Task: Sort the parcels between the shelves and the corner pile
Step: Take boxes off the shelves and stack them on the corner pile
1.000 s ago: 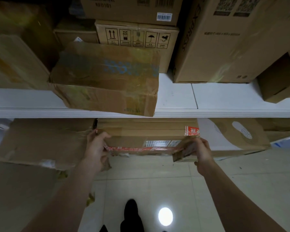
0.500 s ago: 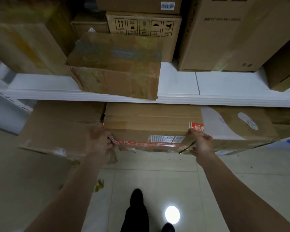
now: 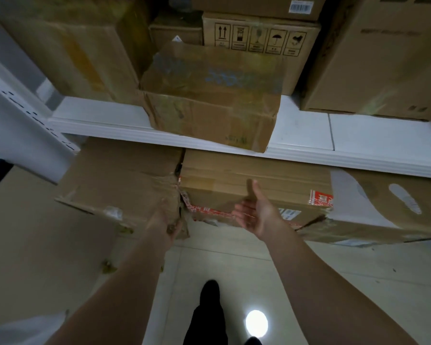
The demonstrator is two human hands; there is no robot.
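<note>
A brown parcel with red tape sits under the white shelf, between a crumpled parcel on its left and a parcel with white marks on its right. My right hand hovers just in front of the red-taped parcel, palm up and fingers spread, holding nothing. My left hand lies against the torn corner where the crumpled parcel meets the red-taped one. It is blurred, so its grip is unclear. On the shelf a worn parcel with blue print overhangs the edge.
More cardboard boxes are stacked on the shelf, one with handling symbols and a large one at the right. A white upright post stands at the left. Pale tiled floor lies below, with my dark shoe on it.
My right hand has let go of the red-taped parcel's right end and opened in front of it. The left hand stayed near the parcel's left corner. The view shifted left.
</note>
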